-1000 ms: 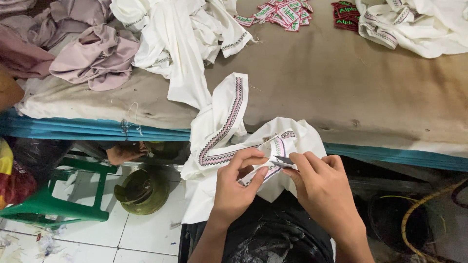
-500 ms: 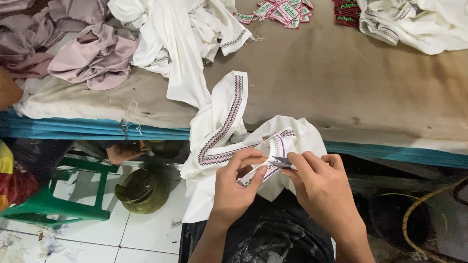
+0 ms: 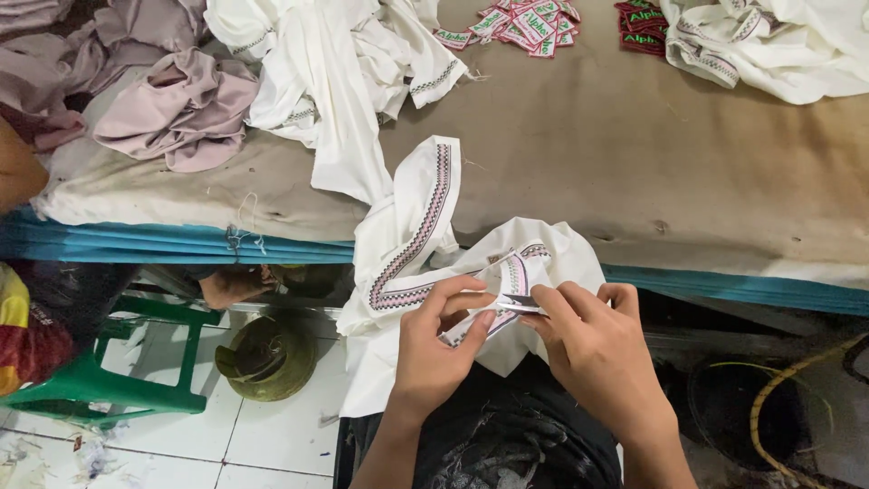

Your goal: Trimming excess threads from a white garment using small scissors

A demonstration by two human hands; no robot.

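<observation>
A: State the position of the white garment (image 3: 471, 272).

B: It hangs over the front edge of the bench (image 3: 634, 172), down onto the lap. Its patterned trim sits between both hands.

A: State of the hands?

B: Left hand (image 3: 442, 349): fingers pinch the trim. Right hand (image 3: 602, 349): fingers close on small thread snips (image 3: 518, 302) at the trim.

A: Any change in the last 1 second?

B: Almost none. Both hands keep their grip; trimming appears to continue at 1 spot.
</observation>
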